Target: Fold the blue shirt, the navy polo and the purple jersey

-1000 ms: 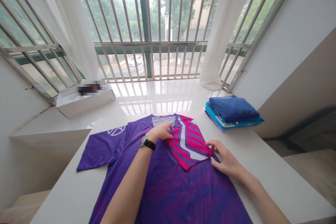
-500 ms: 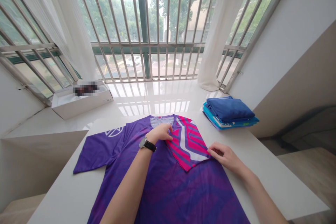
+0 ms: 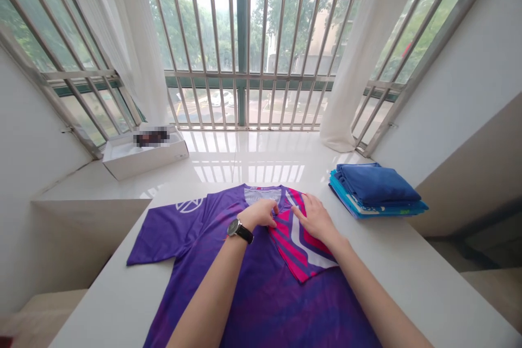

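Head view, and the action is right at the collar. A purple printed jersey (image 3: 261,304) lies flat on the white desk (image 3: 411,266), its neck toward the window, with a pink-and-white striped flap (image 3: 304,247) folded over the chest. The left hand (image 3: 259,213), a black-strapped wristwatch (image 3: 240,231) on its wrist, sits beside the neckline, fingers (image 3: 269,207) together and curled down onto the flap's upper edge. Are they pinching cloth or only pressing? From up here, you cannot tell. The right hand (image 3: 315,221) lies on the flap, its fingers (image 3: 299,213) spread apart and flat, clamped on nothing.

The risk is in that smooth fabric: if the right hand drags instead of pressing, the flap could skid over the chest and ruck up. The flap's lower point lies free, so it could slip out of line. Out on the left, the jersey's sleeve (image 3: 161,236) reaches close to the desk edge, and a hard tug could pull it over. To the right, a wide sweep could catch the folded blue garment (image 3: 375,185) stacked on a teal one (image 3: 359,207). Beyond, a white box (image 3: 144,160) sits on the glossy windowsill (image 3: 248,155).
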Demonstrator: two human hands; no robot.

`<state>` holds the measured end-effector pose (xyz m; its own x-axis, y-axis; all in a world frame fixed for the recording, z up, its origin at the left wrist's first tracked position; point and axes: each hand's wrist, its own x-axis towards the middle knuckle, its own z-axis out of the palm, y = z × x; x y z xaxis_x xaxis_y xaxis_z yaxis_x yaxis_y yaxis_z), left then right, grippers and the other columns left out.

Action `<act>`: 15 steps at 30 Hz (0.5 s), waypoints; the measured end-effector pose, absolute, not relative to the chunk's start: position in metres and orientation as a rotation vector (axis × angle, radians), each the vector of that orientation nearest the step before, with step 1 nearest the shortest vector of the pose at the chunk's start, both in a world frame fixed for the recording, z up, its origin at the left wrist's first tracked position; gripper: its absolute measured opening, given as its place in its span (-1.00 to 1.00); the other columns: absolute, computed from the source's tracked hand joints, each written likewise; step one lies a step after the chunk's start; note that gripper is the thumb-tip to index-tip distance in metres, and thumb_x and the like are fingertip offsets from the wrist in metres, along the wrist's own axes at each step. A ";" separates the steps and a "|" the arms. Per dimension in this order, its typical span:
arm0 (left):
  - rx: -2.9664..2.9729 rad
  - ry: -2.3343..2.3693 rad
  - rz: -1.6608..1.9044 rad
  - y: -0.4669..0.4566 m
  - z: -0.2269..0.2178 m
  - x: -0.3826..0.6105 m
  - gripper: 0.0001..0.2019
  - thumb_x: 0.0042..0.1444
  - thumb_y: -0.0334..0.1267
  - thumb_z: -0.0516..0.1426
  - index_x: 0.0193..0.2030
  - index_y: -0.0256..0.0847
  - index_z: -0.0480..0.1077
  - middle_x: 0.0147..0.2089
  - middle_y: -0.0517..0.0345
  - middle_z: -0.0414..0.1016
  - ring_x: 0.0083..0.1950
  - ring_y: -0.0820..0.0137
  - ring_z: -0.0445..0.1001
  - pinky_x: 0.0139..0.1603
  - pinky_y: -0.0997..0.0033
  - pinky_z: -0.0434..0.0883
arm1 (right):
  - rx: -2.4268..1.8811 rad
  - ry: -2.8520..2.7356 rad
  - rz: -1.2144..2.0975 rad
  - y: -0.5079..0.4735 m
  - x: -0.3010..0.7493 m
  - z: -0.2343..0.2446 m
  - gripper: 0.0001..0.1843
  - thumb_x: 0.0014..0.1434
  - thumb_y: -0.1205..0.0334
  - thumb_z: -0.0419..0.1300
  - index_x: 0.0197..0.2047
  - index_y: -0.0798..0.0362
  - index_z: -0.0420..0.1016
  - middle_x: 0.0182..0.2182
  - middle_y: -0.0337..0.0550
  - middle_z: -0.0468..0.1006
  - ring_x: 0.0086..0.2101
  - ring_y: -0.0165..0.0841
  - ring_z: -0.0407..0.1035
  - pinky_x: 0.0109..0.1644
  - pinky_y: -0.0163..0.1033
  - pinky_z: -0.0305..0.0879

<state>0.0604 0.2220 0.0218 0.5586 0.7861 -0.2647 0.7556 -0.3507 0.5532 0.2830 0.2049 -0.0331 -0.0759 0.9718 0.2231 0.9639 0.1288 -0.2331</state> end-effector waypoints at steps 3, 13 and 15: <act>2.167 1.236 0.067 0.222 0.022 0.060 -0.62 -0.10 -0.38 0.31 -0.07 -0.23 0.47 -0.33 0.15 0.57 -0.30 0.33 0.54 -0.35 0.48 0.35 | -1.972 -2.134 0.042 0.203 0.277 -0.055 -0.15 0.28 -0.21 -0.08 0.37 0.33 0.12 0.36 0.28 0.13 0.34 -0.01 -0.01 0.38 0.04 -0.06; 2.009 1.181 0.050 0.226 0.020 0.053 -0.67 -0.07 -0.38 0.28 -0.11 -0.21 0.44 -0.37 0.20 0.56 -0.33 0.37 0.54 -0.42 0.53 0.32 | -1.895 -2.204 0.108 0.212 0.307 -0.058 -0.22 0.34 -0.20 -0.20 0.41 0.16 0.08 0.37 0.15 0.13 0.35 -0.08 -0.02 0.39 0.04 -0.06; 2.024 1.195 0.033 0.226 0.018 0.054 -0.68 -0.08 -0.39 0.27 -0.12 -0.20 0.45 -0.38 0.21 0.56 -0.33 0.37 0.54 -0.42 0.53 0.32 | -1.908 -2.208 0.090 0.212 0.307 -0.056 -0.21 0.34 -0.20 -0.18 0.41 0.19 0.09 0.37 0.17 0.12 0.35 -0.06 -0.03 0.39 0.04 -0.07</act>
